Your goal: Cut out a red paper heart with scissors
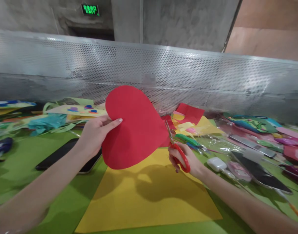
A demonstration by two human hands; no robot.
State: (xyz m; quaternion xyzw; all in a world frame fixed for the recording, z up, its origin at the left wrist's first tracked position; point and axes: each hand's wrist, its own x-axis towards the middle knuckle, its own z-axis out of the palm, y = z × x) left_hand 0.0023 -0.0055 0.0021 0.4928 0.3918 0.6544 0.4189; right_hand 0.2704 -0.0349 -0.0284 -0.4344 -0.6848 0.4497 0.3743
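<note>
My left hand (94, 135) pinches the left edge of a red paper heart (133, 128), holding it up above the table. My right hand (184, 159) grips red-handled scissors (178, 151), fingers through the loops. The scissor blades point up and meet the heart's right tip. Below both hands a yellow paper sheet (149, 195) lies flat on the green table cover (29, 162).
A black phone (58, 156) lies under my left wrist. Red and yellow paper scraps (190, 118), green scissors (188, 140), a white earbud case (216, 164), a dark tablet (261, 174) and plastic-wrapped craft pieces fill the right. Coloured cut-outs (75, 110) lie left. A perforated metal barrier (149, 74) backs the table.
</note>
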